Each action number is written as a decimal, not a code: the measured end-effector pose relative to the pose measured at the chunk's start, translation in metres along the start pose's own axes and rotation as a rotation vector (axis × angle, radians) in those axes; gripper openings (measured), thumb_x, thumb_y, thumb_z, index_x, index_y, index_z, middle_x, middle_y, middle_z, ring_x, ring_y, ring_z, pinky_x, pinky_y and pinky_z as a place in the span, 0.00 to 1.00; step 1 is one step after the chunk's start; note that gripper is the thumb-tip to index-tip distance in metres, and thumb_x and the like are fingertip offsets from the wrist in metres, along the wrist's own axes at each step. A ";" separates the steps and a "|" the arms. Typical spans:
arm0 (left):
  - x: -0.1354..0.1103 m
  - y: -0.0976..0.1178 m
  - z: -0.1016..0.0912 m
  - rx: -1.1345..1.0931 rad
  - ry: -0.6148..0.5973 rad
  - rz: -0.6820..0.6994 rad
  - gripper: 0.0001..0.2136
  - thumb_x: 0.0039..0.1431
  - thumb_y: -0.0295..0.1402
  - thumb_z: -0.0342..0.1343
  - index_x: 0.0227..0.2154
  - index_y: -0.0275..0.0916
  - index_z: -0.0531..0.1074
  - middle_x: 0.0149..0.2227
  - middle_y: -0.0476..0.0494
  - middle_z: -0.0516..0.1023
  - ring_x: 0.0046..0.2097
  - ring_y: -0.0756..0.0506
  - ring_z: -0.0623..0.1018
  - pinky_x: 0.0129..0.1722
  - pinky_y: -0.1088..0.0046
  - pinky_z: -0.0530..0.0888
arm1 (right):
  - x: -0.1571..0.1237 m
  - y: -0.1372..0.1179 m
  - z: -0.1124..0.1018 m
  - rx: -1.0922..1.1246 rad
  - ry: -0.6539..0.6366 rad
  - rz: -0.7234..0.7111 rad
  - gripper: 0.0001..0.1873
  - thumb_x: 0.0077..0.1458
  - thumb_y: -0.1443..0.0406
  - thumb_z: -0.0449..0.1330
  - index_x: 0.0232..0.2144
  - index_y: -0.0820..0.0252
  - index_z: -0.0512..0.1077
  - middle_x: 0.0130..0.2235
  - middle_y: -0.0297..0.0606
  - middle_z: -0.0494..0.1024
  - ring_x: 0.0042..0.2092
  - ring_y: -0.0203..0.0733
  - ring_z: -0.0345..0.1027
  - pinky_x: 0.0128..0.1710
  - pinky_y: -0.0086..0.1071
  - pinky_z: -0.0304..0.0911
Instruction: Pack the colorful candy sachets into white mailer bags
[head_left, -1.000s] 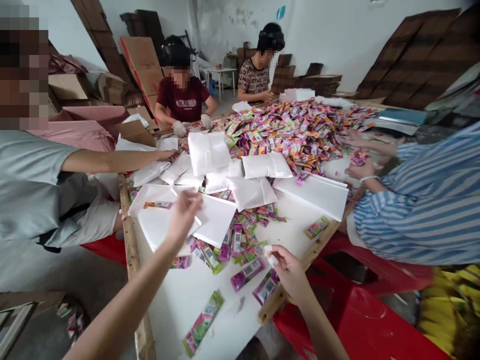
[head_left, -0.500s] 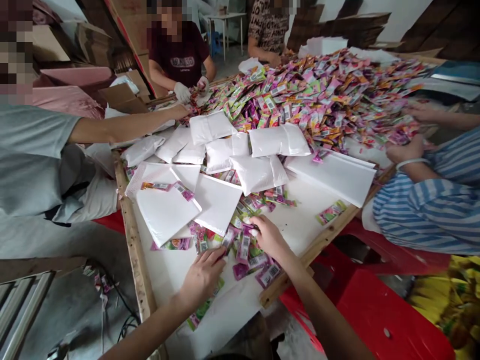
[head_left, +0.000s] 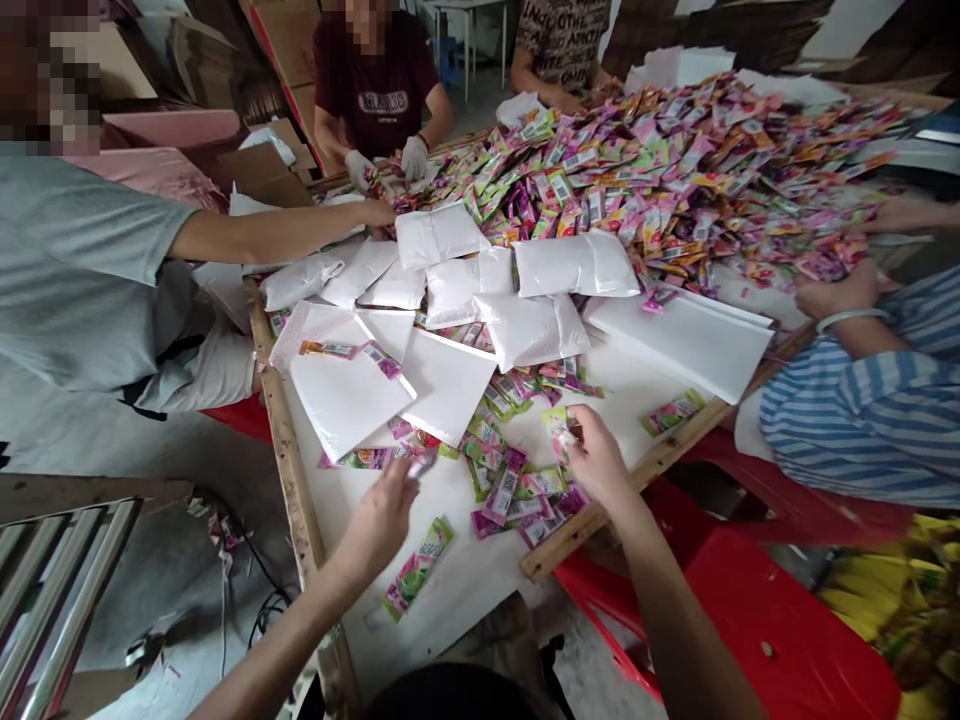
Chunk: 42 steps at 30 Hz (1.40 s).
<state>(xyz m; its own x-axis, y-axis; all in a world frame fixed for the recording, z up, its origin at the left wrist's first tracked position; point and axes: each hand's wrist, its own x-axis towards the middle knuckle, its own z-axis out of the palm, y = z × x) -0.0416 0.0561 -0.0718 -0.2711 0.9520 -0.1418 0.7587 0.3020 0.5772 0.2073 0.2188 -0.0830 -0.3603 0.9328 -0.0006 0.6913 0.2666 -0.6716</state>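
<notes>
My left hand (head_left: 382, 515) is closed over the near left of the table, pinching a packet (head_left: 423, 462) whose print is blurred. My right hand (head_left: 598, 462) grips a green and pink candy packet (head_left: 555, 424) by its lower end. Between the hands lies a loose cluster of purple and green packets (head_left: 504, 488). A single green and pink packet (head_left: 418, 570) rests below my left hand. Flat white padded envelopes (head_left: 349, 395) lie beyond my left hand, with an orange packet (head_left: 328, 349) and a purple packet (head_left: 382, 358) on top.
Stuffed white envelopes (head_left: 577, 265) lie across the table's middle, before a big heap of packets (head_left: 675, 170). A wooden rim (head_left: 281, 450) edges the table. Co-workers reach in from the left, right and far side. A red stool (head_left: 750, 610) stands at the lower right.
My hands have moved apart. The right one has lifted a green and pink packet up and rightward from the cluster; the left one has drawn away leftward, uncovering the lone packet.
</notes>
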 end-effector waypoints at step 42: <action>0.050 -0.030 0.034 0.257 0.040 0.366 0.17 0.50 0.20 0.45 0.44 0.35 0.61 0.58 0.31 0.59 0.62 0.37 0.56 0.59 0.53 0.61 | 0.052 0.007 0.007 -0.330 0.163 0.075 0.16 0.49 0.67 0.56 0.43 0.61 0.68 0.40 0.44 0.73 0.41 0.45 0.68 0.39 0.33 0.62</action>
<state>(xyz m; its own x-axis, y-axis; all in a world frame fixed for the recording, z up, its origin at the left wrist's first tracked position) -0.0579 0.0964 -0.1232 0.0235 0.9974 0.0685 0.9301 -0.0470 0.3644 0.1890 0.2671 -0.0932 -0.2156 0.9719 0.0949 0.8861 0.2356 -0.3991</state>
